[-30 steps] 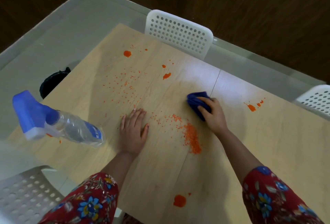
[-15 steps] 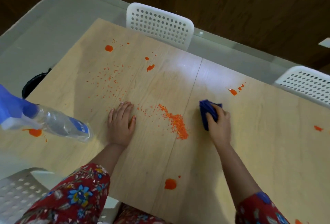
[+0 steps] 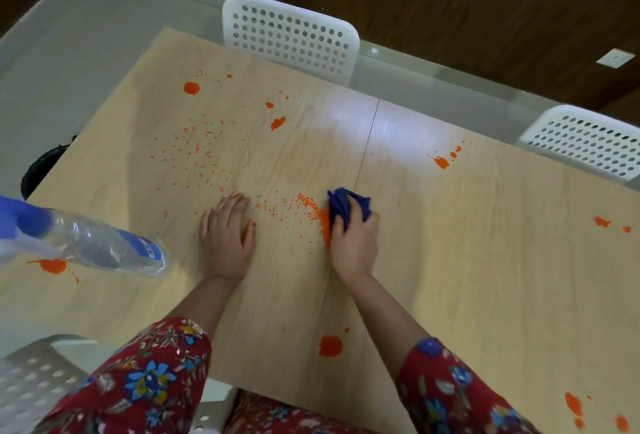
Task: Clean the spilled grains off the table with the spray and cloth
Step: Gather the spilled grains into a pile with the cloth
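My right hand [image 3: 353, 243] grips the cloth [image 3: 348, 206] against the grains [image 3: 311, 210]; left hand [image 3: 225, 236] lies flat, fingers spread — I'd sweep leftward slowly, pressing evenly, gathering the pile.

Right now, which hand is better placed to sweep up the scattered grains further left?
Right. The right hand already grips the blue cloth against the grain pile; the left hand lies flat and empty on the table.
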Motion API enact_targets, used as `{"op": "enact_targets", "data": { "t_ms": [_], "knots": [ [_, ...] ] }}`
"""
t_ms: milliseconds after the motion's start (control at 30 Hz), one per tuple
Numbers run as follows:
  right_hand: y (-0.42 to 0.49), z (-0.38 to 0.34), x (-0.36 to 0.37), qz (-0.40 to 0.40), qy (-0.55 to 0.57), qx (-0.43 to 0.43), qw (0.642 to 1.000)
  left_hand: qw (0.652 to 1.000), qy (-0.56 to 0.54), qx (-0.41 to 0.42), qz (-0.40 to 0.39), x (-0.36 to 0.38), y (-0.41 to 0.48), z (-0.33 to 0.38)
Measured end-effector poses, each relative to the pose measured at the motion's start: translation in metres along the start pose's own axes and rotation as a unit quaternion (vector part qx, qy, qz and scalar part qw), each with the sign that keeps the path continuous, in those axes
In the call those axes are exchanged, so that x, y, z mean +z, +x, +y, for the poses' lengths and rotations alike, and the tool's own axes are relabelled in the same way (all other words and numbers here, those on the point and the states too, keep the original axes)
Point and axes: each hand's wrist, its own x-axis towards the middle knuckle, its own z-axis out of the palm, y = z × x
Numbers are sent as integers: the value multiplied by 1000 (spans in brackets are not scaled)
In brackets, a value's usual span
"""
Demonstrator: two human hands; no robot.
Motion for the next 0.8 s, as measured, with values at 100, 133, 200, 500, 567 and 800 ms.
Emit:
{"op": "enact_targets", "data": {
  "t_ms": [100, 133, 200, 500, 567, 800],
  "knots": [
    [9, -39, 25, -35, -11, -40, 999, 1000, 5, -2, -2, -2, 0, 2],
    [11, -49, 31, -51, -5, -54, 997, 1000, 6, -3, -2, -2, -1, 3],
    [14, -63, 37, -86, 11, -77, 993, 1000, 0, -9, 0, -3, -1, 3],
    [8, 44, -72, -63, 61, 31, 996, 1000, -2, -1, 5, -3, -1, 1],
    [-6, 78, -96, -81, 50, 82, 992, 1000, 0, 0, 6, -2, -1, 1],
    [-39, 52, -66, -127, 44, 75, 988, 1000, 0, -3, 11, 0, -1, 0]
  ]
}}
